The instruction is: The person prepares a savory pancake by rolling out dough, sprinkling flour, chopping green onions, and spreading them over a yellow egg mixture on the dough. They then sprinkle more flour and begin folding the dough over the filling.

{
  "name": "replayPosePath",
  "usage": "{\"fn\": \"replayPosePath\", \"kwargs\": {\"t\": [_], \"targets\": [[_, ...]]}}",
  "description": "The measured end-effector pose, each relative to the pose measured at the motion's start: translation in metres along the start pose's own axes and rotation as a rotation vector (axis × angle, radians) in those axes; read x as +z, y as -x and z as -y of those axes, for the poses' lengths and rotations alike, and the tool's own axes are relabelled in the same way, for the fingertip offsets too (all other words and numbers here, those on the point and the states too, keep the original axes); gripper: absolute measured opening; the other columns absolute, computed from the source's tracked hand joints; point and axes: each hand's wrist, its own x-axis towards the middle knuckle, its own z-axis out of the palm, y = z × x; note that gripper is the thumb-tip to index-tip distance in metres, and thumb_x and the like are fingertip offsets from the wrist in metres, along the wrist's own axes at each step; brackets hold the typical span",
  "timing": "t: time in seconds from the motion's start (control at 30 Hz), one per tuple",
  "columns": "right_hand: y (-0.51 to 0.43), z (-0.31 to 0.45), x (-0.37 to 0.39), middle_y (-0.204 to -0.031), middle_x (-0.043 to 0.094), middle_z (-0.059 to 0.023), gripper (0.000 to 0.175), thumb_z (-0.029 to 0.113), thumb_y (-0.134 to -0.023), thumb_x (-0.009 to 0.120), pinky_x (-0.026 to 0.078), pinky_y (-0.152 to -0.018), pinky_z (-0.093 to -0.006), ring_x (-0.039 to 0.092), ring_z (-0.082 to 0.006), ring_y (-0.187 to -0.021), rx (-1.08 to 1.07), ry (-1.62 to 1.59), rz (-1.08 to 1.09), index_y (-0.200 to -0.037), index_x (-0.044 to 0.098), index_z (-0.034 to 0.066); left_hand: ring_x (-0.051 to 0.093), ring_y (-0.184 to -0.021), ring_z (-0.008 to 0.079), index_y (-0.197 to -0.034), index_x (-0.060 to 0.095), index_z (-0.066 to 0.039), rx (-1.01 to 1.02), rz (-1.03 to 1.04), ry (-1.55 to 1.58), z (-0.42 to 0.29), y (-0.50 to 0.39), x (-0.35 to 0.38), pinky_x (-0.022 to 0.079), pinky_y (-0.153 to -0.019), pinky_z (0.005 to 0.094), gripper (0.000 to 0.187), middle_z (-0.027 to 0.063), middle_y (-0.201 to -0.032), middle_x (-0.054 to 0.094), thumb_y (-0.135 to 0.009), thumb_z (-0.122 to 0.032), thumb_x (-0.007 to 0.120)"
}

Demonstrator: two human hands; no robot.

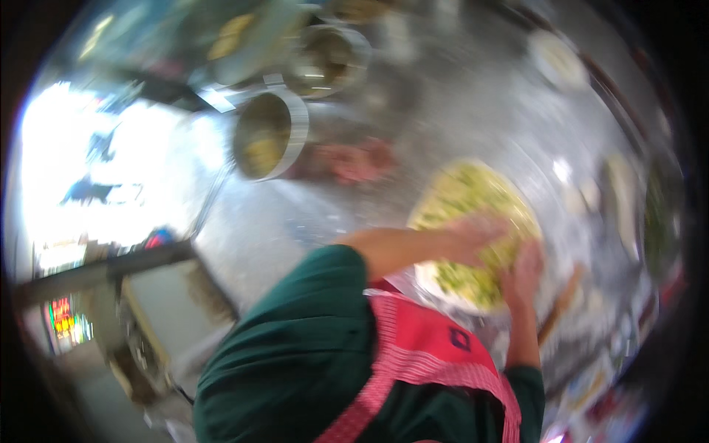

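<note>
A large flat round of pale dough [437, 194] with chopped green pieces over it lies on the floured metal worktop [332, 221]. My left hand [482, 235] is on its middle, with the arm reaching in from the left of the picture. At the round's right edge is my right hand [523, 271], its fingers against the dough. Both hands are blurred, so whether they pinch the dough cannot be told. A wooden rolling pin [560, 304] lies to the right of my right hand.
Beyond my left arm stand a round metal pot [299, 127] with something yellow inside and another pot [357, 55]. A red cloth-like thing [357, 160] lies beside them. A pale round item [558, 61] is at the far right, and a long pale piece [623, 205] lies nearer.
</note>
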Motion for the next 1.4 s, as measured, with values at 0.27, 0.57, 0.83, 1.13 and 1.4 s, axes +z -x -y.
{"fn": "replayPosePath", "kwargs": {"t": [0.27,0.57,0.83,1.13,1.4], "targets": [[0.041,0.021,-0.001,-0.157,0.026,-0.0182,0.089,0.042,-0.079,0.07,0.011,-0.118,-0.0548,0.022,-0.0352,-0.146,-0.018,-0.103,0.065,-0.147,0.032,-0.0005,0.006,-0.151,0.0214,-0.154,0.016,-0.003,0.183,0.265,-0.338,-0.038,0.011,0.021,0.0,-0.122,0.0445,0.088,0.0121,-0.162,0.013,-0.092,-0.058,0.045],[0.095,0.037,0.007,-0.154,0.031,-0.0171,0.083,0.056,-0.086,0.055,0.011,-0.118,-0.0559,0.028,-0.035,-0.144,-0.168,-0.155,0.072,-0.144,0.038,-0.0005,0.005,-0.151,0.0188,-0.154,0.016,-0.005,0.257,0.424,-0.254,-0.048,0.051,0.031,0.0,-0.122,0.0445,0.09,0.0084,-0.163,0.011,-0.09,-0.054,0.055],[0.09,0.047,-0.004,-0.157,0.028,-0.0116,0.079,0.051,-0.086,0.058,0.01,-0.118,-0.0553,0.023,-0.0289,-0.147,-0.189,-0.171,0.203,-0.147,0.037,0.0065,0.01,-0.15,0.019,-0.154,0.019,-0.005,0.278,0.429,-0.216,-0.032,0.078,0.032,-0.001,-0.122,0.045,0.086,0.0094,-0.162,0.016,-0.091,-0.057,0.048],[0.04,0.055,-0.018,-0.157,0.028,-0.0118,0.078,0.045,-0.084,0.062,0.011,-0.118,-0.0568,0.022,-0.0319,-0.146,-0.237,-0.128,0.136,-0.148,0.036,0.0089,0.0,-0.151,0.0149,-0.156,0.011,-0.013,0.222,0.574,-0.29,-0.013,0.104,0.018,-0.003,-0.122,0.0419,0.087,0.0003,-0.164,0.004,-0.092,-0.06,0.046],[0.037,0.071,0.009,-0.156,0.031,-0.0118,0.08,0.055,-0.087,0.053,0.011,-0.118,-0.0556,0.026,-0.0299,-0.145,-0.354,-0.091,0.099,-0.146,0.037,0.0046,0.006,-0.15,0.0144,-0.155,0.016,-0.014,0.189,0.498,-0.314,0.004,0.132,0.008,-0.001,-0.123,0.0426,0.082,0.0011,-0.163,0.011,-0.093,-0.062,0.041]]}}
